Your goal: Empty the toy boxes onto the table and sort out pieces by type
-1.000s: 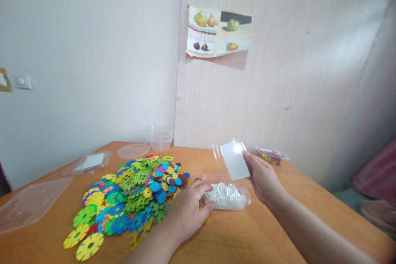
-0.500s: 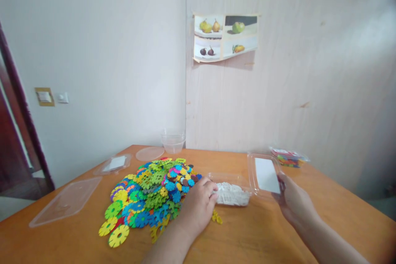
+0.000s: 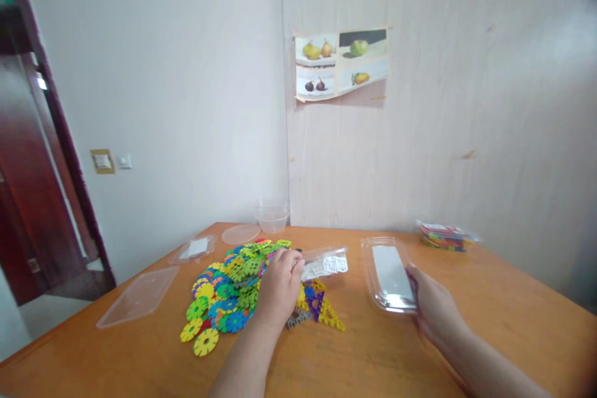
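Note:
My left hand (image 3: 281,283) is closed on the near left edge of a clear plastic box (image 3: 325,264), which is tilted and has a white printed sheet on it. Beneath and beside that hand spreads a pile of colourful plastic interlocking pieces (image 3: 228,298), some round and notched, others lattice-shaped. A few purple, yellow and grey triangular pieces (image 3: 321,308) show just right of the wrist. In my right hand (image 3: 433,298) is the right edge of a clear plastic lid (image 3: 368,273) with a white label, held low over the table; the fingertips are partly hidden.
Nested clear tubs (image 3: 273,216) stand by the wall, with a round lid (image 3: 240,234) beside them. To the left lie a labelled clear lid (image 3: 193,249) and a flat rectangular lid (image 3: 137,298). A filled clear box (image 3: 448,236) sits at the back right of the wooden table (image 3: 373,360).
My left hand has lifted and tilted the clear box towards the pile, uncovering triangular pieces. The lid in my right hand has moved slightly left and down. The view has turned a little left.

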Action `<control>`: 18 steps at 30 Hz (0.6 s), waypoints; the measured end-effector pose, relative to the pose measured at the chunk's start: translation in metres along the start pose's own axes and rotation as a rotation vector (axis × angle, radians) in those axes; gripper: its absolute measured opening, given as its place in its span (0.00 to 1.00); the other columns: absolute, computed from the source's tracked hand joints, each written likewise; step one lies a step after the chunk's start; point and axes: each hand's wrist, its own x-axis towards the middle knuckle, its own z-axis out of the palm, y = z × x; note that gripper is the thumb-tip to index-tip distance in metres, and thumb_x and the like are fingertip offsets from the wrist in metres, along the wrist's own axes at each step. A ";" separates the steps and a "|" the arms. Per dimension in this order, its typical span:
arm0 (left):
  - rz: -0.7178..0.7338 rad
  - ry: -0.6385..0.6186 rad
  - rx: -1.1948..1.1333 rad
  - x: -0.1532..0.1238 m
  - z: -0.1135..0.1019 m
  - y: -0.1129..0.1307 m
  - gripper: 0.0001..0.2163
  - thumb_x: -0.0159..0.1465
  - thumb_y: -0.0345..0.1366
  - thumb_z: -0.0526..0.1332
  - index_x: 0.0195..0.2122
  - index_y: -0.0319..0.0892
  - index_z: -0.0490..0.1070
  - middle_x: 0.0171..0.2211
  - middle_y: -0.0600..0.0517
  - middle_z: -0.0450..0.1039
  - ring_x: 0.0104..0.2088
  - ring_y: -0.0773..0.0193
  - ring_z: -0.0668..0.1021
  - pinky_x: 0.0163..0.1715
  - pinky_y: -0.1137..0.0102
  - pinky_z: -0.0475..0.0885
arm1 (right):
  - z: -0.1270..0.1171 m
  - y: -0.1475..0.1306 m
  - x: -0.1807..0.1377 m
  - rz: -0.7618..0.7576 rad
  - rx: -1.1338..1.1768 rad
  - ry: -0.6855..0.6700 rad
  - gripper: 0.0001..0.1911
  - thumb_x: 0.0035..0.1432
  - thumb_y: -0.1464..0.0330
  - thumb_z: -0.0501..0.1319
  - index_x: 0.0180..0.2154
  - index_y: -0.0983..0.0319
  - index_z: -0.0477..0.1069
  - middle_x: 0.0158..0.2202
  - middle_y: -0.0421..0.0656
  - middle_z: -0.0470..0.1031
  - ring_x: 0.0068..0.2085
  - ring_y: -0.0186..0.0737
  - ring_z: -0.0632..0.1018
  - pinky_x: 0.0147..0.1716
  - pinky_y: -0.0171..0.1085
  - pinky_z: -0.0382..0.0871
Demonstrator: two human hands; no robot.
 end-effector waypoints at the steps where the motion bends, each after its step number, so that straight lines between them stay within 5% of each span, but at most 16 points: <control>1: -0.013 0.017 -0.005 0.000 -0.002 -0.002 0.09 0.67 0.37 0.54 0.40 0.44 0.72 0.41 0.47 0.72 0.45 0.56 0.74 0.48 0.61 0.68 | 0.001 0.000 -0.002 0.026 -0.003 -0.011 0.17 0.49 0.55 0.66 0.30 0.64 0.76 0.24 0.41 0.78 0.25 0.40 0.76 0.20 0.34 0.68; 11: -0.434 0.103 -0.318 0.000 -0.005 -0.031 0.16 0.62 0.48 0.58 0.37 0.40 0.74 0.32 0.48 0.78 0.33 0.58 0.77 0.36 0.66 0.71 | 0.005 0.002 -0.007 0.086 0.016 -0.050 0.20 0.46 0.53 0.68 0.30 0.65 0.76 0.26 0.42 0.78 0.26 0.39 0.76 0.23 0.34 0.67; 18: -0.697 0.200 -0.554 -0.001 -0.007 -0.041 0.16 0.56 0.48 0.62 0.34 0.37 0.75 0.27 0.50 0.75 0.21 0.67 0.70 0.22 0.73 0.64 | 0.005 0.011 -0.003 0.092 -0.028 -0.079 0.22 0.47 0.52 0.67 0.31 0.66 0.76 0.25 0.42 0.78 0.26 0.40 0.76 0.24 0.34 0.67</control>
